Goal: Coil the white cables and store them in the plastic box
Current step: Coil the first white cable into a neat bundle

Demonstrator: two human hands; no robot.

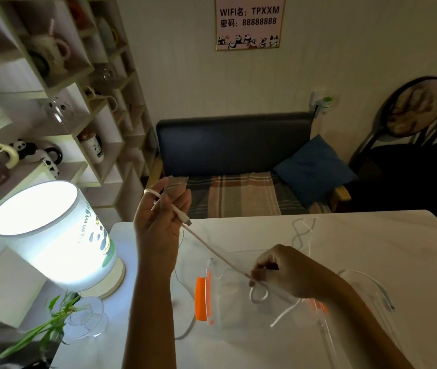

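My left hand is raised above the table's left edge, palm toward me. A white cable loops over its fingers, and the plug end hangs by the palm. The cable runs taut down to my right hand, which pinches it over the clear plastic box with orange latches. A small loop and a loose tail of the cable hang below my right hand, over the box. A second white cable lies in curves on the table beyond my right hand. A third lies to the right.
A lit lamp with a panda print stands on the table's left corner, a glass vase with green stems in front of it. The white table has a bench with a blue cushion behind it. Shelves of mugs fill the left wall.
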